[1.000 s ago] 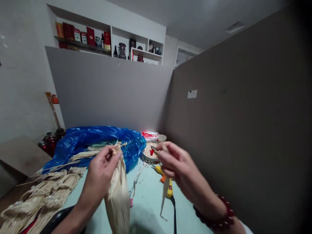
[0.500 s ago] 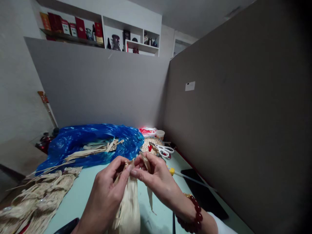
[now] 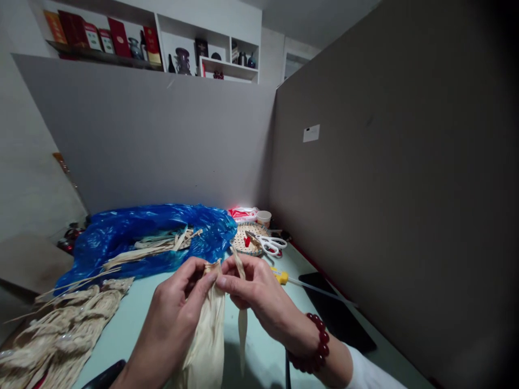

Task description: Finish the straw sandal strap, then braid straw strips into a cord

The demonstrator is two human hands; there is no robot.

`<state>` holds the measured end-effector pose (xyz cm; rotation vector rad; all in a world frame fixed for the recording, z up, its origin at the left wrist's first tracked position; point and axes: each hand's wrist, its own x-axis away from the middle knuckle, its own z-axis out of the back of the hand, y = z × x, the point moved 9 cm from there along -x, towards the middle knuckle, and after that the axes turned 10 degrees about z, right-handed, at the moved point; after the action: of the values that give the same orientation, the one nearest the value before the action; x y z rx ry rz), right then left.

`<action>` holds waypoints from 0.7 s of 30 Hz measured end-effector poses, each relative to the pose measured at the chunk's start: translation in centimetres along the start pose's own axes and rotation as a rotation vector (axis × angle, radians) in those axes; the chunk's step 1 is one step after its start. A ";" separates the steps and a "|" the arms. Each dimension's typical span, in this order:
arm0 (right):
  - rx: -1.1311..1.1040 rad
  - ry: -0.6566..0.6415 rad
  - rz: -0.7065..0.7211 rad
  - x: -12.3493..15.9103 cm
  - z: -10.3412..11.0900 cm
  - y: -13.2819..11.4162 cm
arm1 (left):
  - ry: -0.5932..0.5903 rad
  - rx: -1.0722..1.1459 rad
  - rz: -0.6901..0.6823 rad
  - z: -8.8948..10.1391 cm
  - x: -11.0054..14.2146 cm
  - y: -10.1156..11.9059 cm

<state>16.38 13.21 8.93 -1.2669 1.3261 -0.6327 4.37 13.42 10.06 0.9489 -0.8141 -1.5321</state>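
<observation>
A bunch of pale dried husk (image 3: 206,335), probably corn husk, hangs down from my left hand (image 3: 178,308), which pinches its gathered top between thumb and fingers. My right hand (image 3: 253,283) is closed beside it, its thumb tip at the edge of that top. A narrow husk strip (image 3: 242,335) runs through the right fingers, one end sticking up above them and the other dangling below. The fingertips of both hands nearly meet. Parts of the bunch are hidden behind the left hand.
Behind the hands lies a blue plastic bag (image 3: 154,216) with husk strips (image 3: 162,244) on it. Braided husk pieces (image 3: 68,324) lie at left. White-handled scissors (image 3: 273,244) rest by a woven tray (image 3: 239,237); a yellow-handled tool (image 3: 280,276) and black flat object (image 3: 336,308) are at right.
The strip in my right hand now hangs straighter, and its upper end stands more upright. Both hands keep their pinch close together. The view has shifted slightly.
</observation>
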 end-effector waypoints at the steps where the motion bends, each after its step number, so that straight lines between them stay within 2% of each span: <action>1: 0.006 0.007 0.004 0.0 0.1 -0.1 | -0.002 0.004 0.015 0.1 -0.1 -0.1; 5: 0.046 0.017 0.005 0.1 0.2 -0.4 | -0.084 0.108 0.035 0.2 -0.1 -0.1; 9: 0.144 0.007 0.070 0.2 0.2 -1.3 | -0.199 0.223 0.065 -0.6 0.1 0.1; 12: 0.126 -0.037 0.060 0.3 -0.3 -1.4 | -0.169 0.182 0.054 -0.6 0.0 0.2; 17: 0.083 -0.095 0.054 0.5 -0.8 -1.5 | -0.094 0.055 -0.061 -0.3 0.1 1.1; 21: 0.040 -0.049 0.060 0.5 -0.1 -1.1 | -0.067 -0.050 -0.160 -0.8 0.4 2.3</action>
<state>16.74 12.45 9.73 -1.1986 1.3006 -0.5802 6.07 12.65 11.69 0.9488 -0.7582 -1.7223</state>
